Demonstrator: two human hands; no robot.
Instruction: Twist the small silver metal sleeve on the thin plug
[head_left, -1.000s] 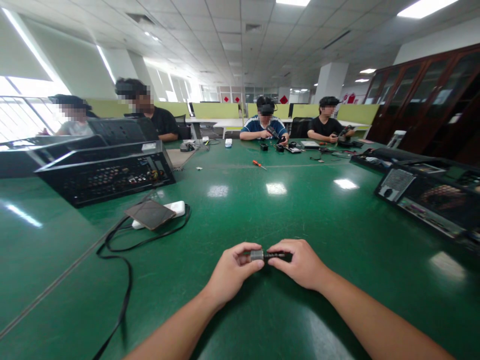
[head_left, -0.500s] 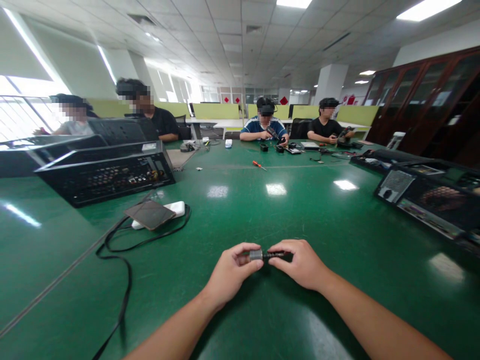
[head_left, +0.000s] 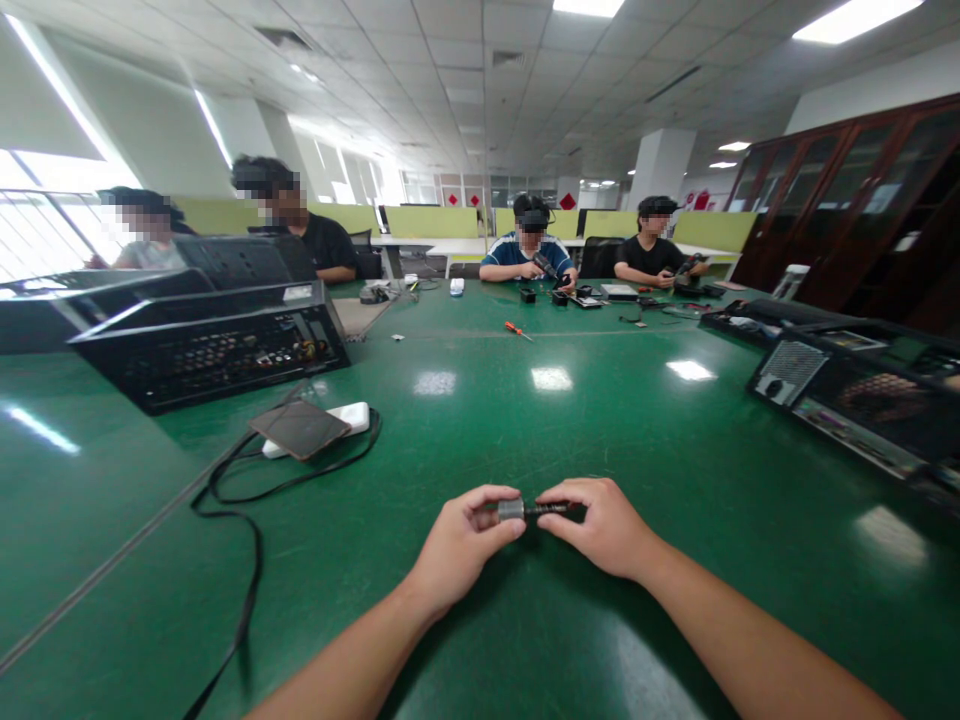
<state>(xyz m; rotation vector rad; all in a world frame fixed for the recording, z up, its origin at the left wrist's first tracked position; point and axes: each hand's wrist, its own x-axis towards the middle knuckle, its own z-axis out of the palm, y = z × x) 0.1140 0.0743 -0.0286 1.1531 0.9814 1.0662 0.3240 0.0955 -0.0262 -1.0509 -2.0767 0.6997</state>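
My left hand [head_left: 459,548] pinches a small grey metallic cylinder [head_left: 511,510] between thumb and fingers, low over the table. My right hand [head_left: 613,530] is closed on a thin dark ridged rod [head_left: 552,509], with thumb and index finger along it. Rod and cylinder lie end to end in one line, level with the table. Whether they are one piece or two parts, I cannot tell. The rod's right end is partly hidden by my right hand.
Left stand a black computer case [head_left: 217,345] and a dark flat panel [head_left: 300,428] resting on a white power strip [head_left: 352,416] with a black cable. An orange screwdriver [head_left: 516,330] lies farther back. Another opened case [head_left: 862,400] is at right. Several people sit across the green table [head_left: 480,420].
Almost nothing differs. Both hands keep their hold in the same place, and the cylinder sits a hair farther left.
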